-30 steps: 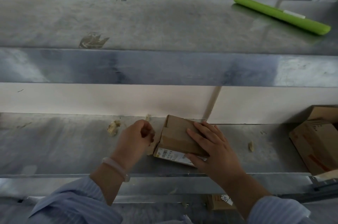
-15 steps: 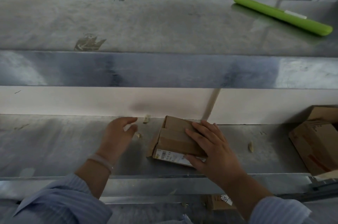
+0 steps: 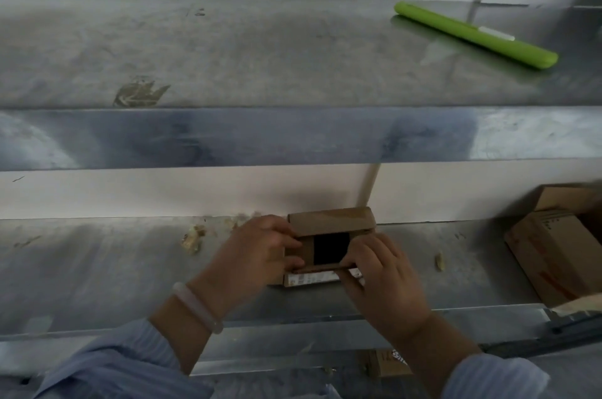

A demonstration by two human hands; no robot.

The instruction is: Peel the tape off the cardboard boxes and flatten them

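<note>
A small brown cardboard box (image 3: 330,222) sits on the lower metal shelf (image 3: 97,268), turned so its open dark inside faces me, with a white label along its lower edge. My left hand (image 3: 257,252) grips the box's left side, fingers curled over the flap edge. On the right, my right hand (image 3: 381,271) grips the lower right edge, fingertips at the opening. Crumpled bits of peeled tape (image 3: 193,237) lie on the shelf to the left of the box.
A larger cardboard box (image 3: 553,255) stands at the shelf's right end. A green squeegee head (image 3: 472,33) with a pale handle lies on the upper metal shelf. A tape scrap (image 3: 439,261) lies right of my hands. Another box (image 3: 387,362) shows below the shelf.
My left hand came back from the left and took hold of the box's left side. The box was turned square to me and opened up; my right hand shifted to its lower right edge.
</note>
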